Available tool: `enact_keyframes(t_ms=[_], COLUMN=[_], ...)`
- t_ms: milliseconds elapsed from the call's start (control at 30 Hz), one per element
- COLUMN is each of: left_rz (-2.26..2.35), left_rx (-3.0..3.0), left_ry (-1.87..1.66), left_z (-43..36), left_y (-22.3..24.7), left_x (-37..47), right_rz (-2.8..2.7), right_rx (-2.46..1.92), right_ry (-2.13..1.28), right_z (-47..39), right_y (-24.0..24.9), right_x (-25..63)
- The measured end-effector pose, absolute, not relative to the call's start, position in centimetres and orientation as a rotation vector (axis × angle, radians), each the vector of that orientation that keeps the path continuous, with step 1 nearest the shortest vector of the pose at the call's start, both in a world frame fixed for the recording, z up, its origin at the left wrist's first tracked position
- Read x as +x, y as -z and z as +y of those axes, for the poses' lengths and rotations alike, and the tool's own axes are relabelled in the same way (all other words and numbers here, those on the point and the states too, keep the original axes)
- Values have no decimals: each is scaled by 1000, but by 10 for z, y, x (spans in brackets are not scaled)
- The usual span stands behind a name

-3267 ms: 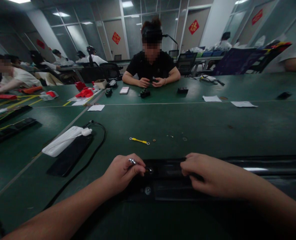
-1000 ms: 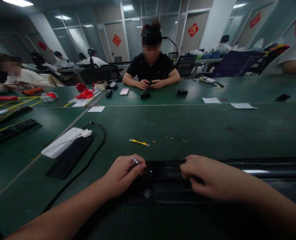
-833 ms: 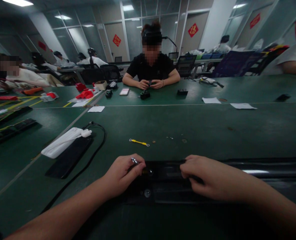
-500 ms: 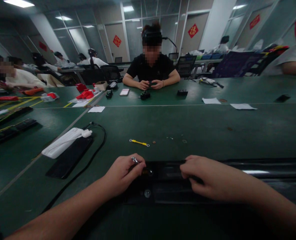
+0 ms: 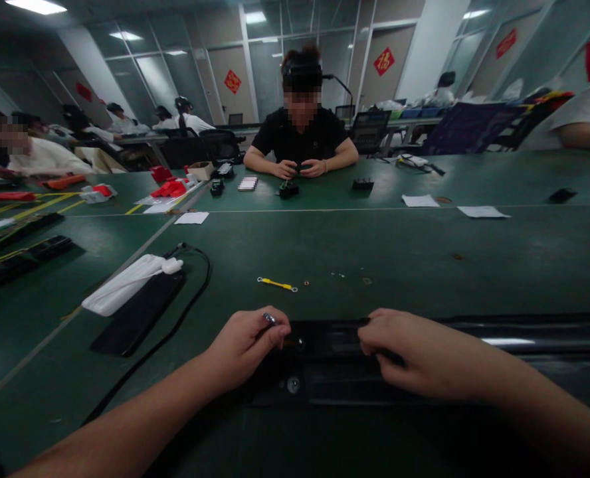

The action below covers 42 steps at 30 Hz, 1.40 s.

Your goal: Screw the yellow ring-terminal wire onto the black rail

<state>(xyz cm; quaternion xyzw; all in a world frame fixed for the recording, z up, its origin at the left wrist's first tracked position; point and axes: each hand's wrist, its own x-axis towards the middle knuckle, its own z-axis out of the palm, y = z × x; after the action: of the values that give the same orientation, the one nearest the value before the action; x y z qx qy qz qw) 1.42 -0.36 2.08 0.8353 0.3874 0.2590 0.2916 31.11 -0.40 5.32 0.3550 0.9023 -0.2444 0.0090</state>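
A long, glossy black bar [image 5: 539, 365] lies across the table in front of me. My left hand [image 5: 242, 345] is closed at its left end, thumb and fingers pinched beside a round metal screw head [image 5: 300, 343]; what they hold is hidden. A shiny silver piece [image 5: 269, 318], perhaps a ring, shows at the index finger. My right hand [image 5: 404, 352] is closed on the bar, fingers curled at its upper edge. A second screw [image 5: 294, 384] sits lower on the bar. Beyond it lie a yellow cable with ring terminals [image 5: 277, 284] and a small copper-coloured washer [image 5: 306, 283].
To the left are a black power bank-like slab [image 5: 138, 318], a white pouch [image 5: 125, 282] and a black cable [image 5: 195, 302]. Across the green table [image 5: 424, 259], a co-worker [image 5: 299, 136] handles a small black part. Paper slips [image 5: 482, 212] and red pieces [image 5: 170, 186] lie farther off.
Both hands stay at the same spots on the bar. The whole view has shifted only very slightly.
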Motion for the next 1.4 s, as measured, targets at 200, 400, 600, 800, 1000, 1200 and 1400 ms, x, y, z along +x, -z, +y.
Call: enact_keyframes(t_ms=[200,400,600,800,1000,1200,1400], left_rz=[1020,1032,1023,1032,1039,1043,1046], left_rx=[2219,2210,2210,2194,2179,2174,2202], left_ry=[-634,-633,-694,-711,-714,-666,-663], left_z=[-5,-5,-3,-4,-4,-3,-3], left_y=[-27,-27,-21,-17,-16,-19,-15], left_x=[15,15,15,14,15,16,14], right_rz=[2827,2806,2808,2819,2810,2811,2817], right_rx=[1094,1109,1107,1098,1109,1117,1095], right_ry=[770,777,772,775,764,764,751], right_z=[-4,-5,-5,-5,-6,-6,-5], right_y=[-53,-54,-55,-54,-55,-55,-54], right_x=[312,312,311,311,311,312,311])
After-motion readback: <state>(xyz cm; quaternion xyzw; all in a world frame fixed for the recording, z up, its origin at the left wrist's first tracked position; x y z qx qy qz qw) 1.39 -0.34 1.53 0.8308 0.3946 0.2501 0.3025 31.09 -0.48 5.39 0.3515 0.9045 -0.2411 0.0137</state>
